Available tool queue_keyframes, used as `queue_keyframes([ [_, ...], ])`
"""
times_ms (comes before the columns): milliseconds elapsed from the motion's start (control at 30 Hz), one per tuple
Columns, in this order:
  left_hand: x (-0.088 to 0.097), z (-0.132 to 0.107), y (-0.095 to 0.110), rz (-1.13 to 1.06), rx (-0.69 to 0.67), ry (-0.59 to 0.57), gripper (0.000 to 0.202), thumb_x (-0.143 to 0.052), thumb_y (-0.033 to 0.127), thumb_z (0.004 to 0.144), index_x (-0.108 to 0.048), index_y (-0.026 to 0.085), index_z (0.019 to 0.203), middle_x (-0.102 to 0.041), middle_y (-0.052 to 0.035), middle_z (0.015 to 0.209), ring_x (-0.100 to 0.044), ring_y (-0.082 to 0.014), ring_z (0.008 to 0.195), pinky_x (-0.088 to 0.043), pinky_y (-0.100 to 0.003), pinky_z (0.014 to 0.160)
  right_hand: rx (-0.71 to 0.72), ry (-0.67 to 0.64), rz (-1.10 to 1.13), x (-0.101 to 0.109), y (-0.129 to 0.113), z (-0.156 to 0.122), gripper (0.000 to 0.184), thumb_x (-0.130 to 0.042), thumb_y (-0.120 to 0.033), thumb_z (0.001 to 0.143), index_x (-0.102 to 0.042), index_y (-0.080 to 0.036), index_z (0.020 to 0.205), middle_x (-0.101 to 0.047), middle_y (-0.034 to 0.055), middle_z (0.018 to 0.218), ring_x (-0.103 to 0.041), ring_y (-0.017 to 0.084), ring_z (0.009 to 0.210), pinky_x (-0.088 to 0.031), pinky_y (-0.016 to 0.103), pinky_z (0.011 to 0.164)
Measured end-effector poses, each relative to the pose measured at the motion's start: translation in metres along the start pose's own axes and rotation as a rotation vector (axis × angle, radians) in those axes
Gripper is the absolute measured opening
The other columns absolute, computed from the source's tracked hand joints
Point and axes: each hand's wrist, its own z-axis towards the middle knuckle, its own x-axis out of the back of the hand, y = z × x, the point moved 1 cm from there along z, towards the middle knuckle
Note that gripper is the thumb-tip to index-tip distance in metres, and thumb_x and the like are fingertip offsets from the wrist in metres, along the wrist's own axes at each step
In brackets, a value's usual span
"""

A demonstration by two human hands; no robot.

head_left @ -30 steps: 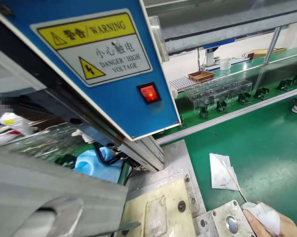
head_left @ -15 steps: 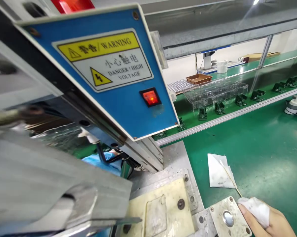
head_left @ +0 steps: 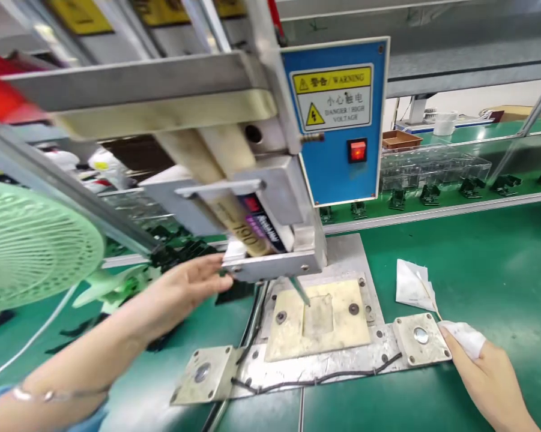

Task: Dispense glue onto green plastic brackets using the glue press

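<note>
At the lower right, my right hand (head_left: 489, 363) is closed on a folded white wipe (head_left: 466, 337). A thin cotton swab (head_left: 427, 293) runs from its fingertips across a flat square of white cloth (head_left: 412, 285) on the bench. Beside that hand is a metal button plate (head_left: 422, 340). My left hand (head_left: 202, 277) reaches out with fingers extended to the lower left side of the press head (head_left: 274, 264); some fingertips are hidden behind it. Just below the fingers is a dark piece, and I cannot tell whether they touch it. Under the head lies a cream fixture block (head_left: 317, 321) with a shallow recess.
A green fan (head_left: 31, 246) stands at the left, with black parts (head_left: 180, 252) behind my left hand. A blue warning panel (head_left: 337, 168) with a lit red switch flanks the press. Another button plate (head_left: 202, 375) sits front left. Black parts line the rear conveyor (head_left: 436, 210).
The view has swung left and back, bringing the whole fixture, fan and my left arm into sight. My right hand still holds the wipe beside the right button plate.
</note>
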Motion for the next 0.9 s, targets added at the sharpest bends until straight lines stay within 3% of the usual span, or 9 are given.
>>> queue_keyframes([
  [67,-0.005,-0.031,-0.016,-0.124,0.233,-0.277,0.067,-0.095,0.052,0.053,-0.073,0.014,0.103,-0.079,-0.0082,0.099,-0.074,-0.0270,0.089,-0.060,-0.038,0.083,-0.021,0.011,-0.010,0.000,0.004,0.002,0.047,-0.062,-0.063,0.077,-0.082,-0.022,0.087,-0.079,0.0069,0.101,-0.076,0.027,0.094,-0.060,0.024,0.076],
  [133,-0.021,-0.063,-0.023,-0.249,0.403,-0.518,0.062,-0.094,0.049,0.057,-0.073,0.016,0.106,-0.078,-0.0096,0.105,-0.073,-0.0269,0.096,-0.058,-0.036,0.086,-0.053,0.038,-0.024,0.001,0.006,0.003,0.049,-0.063,-0.064,0.075,-0.082,-0.022,0.088,-0.079,0.0070,0.102,-0.076,0.028,0.094,-0.060,0.025,0.075],
  [200,-0.041,-0.083,-0.022,-0.323,0.457,-0.618,0.061,-0.094,0.046,0.058,-0.073,0.017,0.108,-0.077,-0.0100,0.106,-0.073,-0.0253,0.096,-0.056,-0.034,0.084,-0.075,0.081,-0.036,0.002,0.007,0.004,0.050,-0.063,-0.065,0.074,-0.083,-0.022,0.088,-0.079,0.0073,0.102,-0.076,0.028,0.094,-0.059,0.027,0.075],
  [300,-0.069,-0.087,-0.015,-0.389,0.413,-0.675,0.059,-0.094,0.042,0.060,-0.071,0.016,0.107,-0.076,-0.0114,0.108,-0.070,-0.0242,0.100,-0.054,-0.033,0.087,-0.057,0.099,-0.045,0.002,0.008,0.005,0.050,-0.064,-0.065,0.074,-0.082,-0.020,0.086,-0.079,0.0088,0.099,-0.076,0.029,0.093,-0.059,0.028,0.072],
  [533,-0.100,-0.046,-0.025,-0.299,0.090,-0.547,0.067,-0.082,0.052,0.067,-0.058,0.016,0.119,-0.069,-0.0138,0.116,-0.067,-0.0249,0.105,-0.052,-0.041,0.100,0.028,0.088,-0.013,-0.002,0.009,0.005,0.049,-0.061,-0.062,0.079,-0.082,-0.019,0.087,-0.079,0.0096,0.099,-0.076,0.028,0.095,-0.059,0.029,0.080],
  [667,-0.108,-0.043,-0.039,-0.183,0.008,-0.507,0.082,-0.084,0.048,0.066,-0.051,0.016,0.134,-0.065,-0.0154,0.118,-0.067,-0.0284,0.104,-0.052,-0.048,0.099,0.002,0.059,0.021,-0.002,0.006,0.005,0.048,-0.063,-0.061,0.077,-0.082,-0.019,0.089,-0.079,0.0090,0.099,-0.075,0.028,0.097,-0.059,0.028,0.080],
  [767,-0.095,-0.054,-0.039,-0.006,-0.107,-0.426,0.085,-0.081,0.044,0.072,-0.046,0.020,0.146,-0.044,-0.0204,0.152,-0.050,-0.0368,0.135,-0.040,-0.054,0.115,-0.044,0.091,0.052,0.003,0.003,0.007,0.048,-0.068,-0.061,0.073,-0.083,-0.017,0.086,-0.080,0.0097,0.096,-0.076,0.030,0.094,-0.061,0.029,0.074],
  [833,-0.074,-0.064,-0.039,0.186,-0.241,-0.311,0.084,-0.075,0.046,0.079,-0.042,0.023,0.152,-0.025,-0.0165,0.166,-0.032,-0.0389,0.149,-0.031,-0.056,0.121,-0.115,0.114,0.059,0.008,0.002,0.008,0.048,-0.071,-0.061,0.072,-0.083,-0.017,0.086,-0.079,0.0096,0.096,-0.076,0.031,0.093,-0.061,0.028,0.068],
  [900,-0.047,-0.075,-0.043,0.332,-0.313,-0.173,0.075,-0.068,0.050,0.084,-0.045,0.026,0.151,-0.033,-0.0143,0.164,-0.030,-0.0385,0.150,-0.032,-0.056,0.120,-0.187,0.088,0.051,0.012,0.000,0.009,0.049,-0.074,-0.062,0.070,-0.083,-0.017,0.085,-0.080,0.0097,0.093,-0.076,0.031,0.089,-0.059,0.027,0.061],
])
